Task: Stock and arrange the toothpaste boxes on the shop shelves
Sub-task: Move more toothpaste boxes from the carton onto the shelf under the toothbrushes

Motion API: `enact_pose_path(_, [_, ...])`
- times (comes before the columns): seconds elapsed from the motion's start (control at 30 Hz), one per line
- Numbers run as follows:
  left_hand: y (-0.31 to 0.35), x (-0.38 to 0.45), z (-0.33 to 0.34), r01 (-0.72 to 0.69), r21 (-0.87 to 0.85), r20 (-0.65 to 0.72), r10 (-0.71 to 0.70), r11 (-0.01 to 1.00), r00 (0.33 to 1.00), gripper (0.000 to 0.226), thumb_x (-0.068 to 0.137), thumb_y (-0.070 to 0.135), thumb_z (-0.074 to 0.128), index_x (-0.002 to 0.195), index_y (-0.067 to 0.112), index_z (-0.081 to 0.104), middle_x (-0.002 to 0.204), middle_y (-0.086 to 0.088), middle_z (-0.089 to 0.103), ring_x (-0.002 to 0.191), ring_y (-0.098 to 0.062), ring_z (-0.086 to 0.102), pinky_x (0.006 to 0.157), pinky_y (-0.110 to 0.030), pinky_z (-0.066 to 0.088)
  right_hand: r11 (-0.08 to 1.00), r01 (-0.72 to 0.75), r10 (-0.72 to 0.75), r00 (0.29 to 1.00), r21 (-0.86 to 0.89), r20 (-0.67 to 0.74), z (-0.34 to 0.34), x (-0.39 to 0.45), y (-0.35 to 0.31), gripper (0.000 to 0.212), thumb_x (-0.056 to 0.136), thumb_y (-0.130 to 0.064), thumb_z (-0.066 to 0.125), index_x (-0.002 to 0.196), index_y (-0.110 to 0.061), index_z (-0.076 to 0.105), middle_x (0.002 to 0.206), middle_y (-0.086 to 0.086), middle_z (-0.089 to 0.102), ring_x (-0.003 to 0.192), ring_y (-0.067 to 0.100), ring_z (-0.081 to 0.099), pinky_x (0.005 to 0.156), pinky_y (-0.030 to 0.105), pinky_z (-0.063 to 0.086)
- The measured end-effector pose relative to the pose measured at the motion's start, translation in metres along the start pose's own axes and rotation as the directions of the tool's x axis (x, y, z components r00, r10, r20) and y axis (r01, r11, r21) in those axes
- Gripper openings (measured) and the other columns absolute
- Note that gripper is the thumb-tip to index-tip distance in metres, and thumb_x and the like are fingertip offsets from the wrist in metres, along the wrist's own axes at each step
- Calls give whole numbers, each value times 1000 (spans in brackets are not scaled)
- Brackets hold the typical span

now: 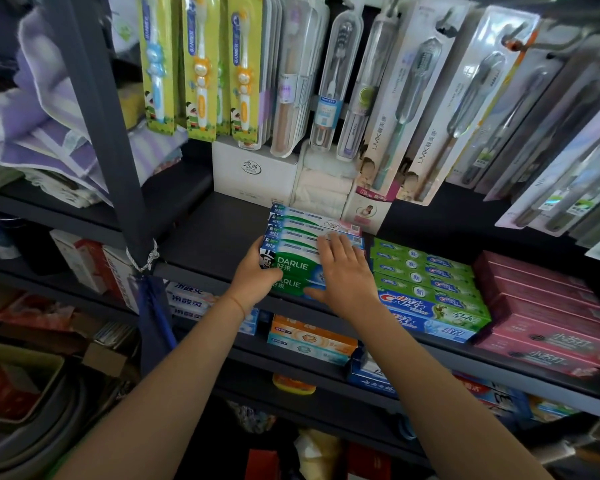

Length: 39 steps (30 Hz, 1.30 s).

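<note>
The stack of Darlie toothpaste boxes (293,237) on the dark shelf (208,237) is gripped at its left end by the left hand (257,277) and pressed from above by the flat, straight-fingered right hand (343,271)

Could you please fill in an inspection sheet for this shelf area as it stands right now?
Surface: dark shelf, bare at its left part.
Job's things: Darlie boxes stacked beside Crest boxes and pink boxes.
Clutter: white carton behind the stack.
Grippers: left hand grips the Darlie stack's end; right hand lies flat on top.
Cables: white cord knotted on the post.
Surroundings: hanging toothbrushes above.
</note>
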State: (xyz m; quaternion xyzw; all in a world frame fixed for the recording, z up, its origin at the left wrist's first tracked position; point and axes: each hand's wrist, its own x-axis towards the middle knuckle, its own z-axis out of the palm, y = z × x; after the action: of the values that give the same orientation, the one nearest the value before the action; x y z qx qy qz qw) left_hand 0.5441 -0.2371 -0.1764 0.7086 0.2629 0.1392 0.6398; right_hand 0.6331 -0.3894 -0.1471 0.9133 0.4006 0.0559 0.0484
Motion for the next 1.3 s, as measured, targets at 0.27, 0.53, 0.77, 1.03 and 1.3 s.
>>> enact_pose_path(0.27, [4, 12, -5, 93, -211, 43, -86, 973, 995, 63, 79, 5, 48, 139, 23, 51, 118, -6, 67, 102, -20, 63, 82, -36, 52, 1000, 11, -11, 1000, -29, 2, -2, 3, -1, 111, 82, -62, 66, 155, -11, 0, 164, 14, 1, 152, 31, -1, 122, 45, 5])
enact_pose_path(0.53, [27, 35, -16, 161, -458, 106, -126, 874, 986, 70, 96, 68, 32, 154, 28, 33, 148, 5, 46, 129, -16, 51, 98, -38, 44, 997, 13, -19, 996, 70, 84, -21, 35, 1, 132, 65, -92, 49, 157, -17, -7, 164, 14, -13, 151, 30, -12, 122, 52, 0])
enact_pose_path(0.77, [29, 46, -12, 183, -395, 190, -115, 900, 975, 63, 95, 71, 30, 136, 30, 55, 123, -1, 69, 111, -21, 67, 98, -41, 50, 992, -8, -4, 995, 123, 99, -11, 36, -4, 121, 72, -89, 45, 157, -19, -4, 164, 15, -10, 151, 31, -10, 121, 47, -5])
enact_pose_path(1.03, [36, 39, -8, 147, -330, 166, -96, 932, 981, 40, 102, 58, 28, 101, 37, 61, 90, 8, 76, 77, -8, 73, 75, -30, 51, 996, -27, 19, 994, 81, 104, -10, 38, -6, 117, 76, -84, 48, 157, -17, -4, 163, 18, -8, 151, 34, -8, 121, 47, -2])
enact_pose_path(1.3, [52, 4, -5, -307, 79, -157, 316, 948, 936, 48, 96, 29, 59, 142, 23, 48, 137, 13, 46, 124, -1, 44, 103, -23, 38, 959, 101, -51, 980, 263, -191, -5, 15, -2, 92, 85, -67, 49, 153, -10, 25, 160, 17, 19, 150, 32, 10, 122, 51, 11])
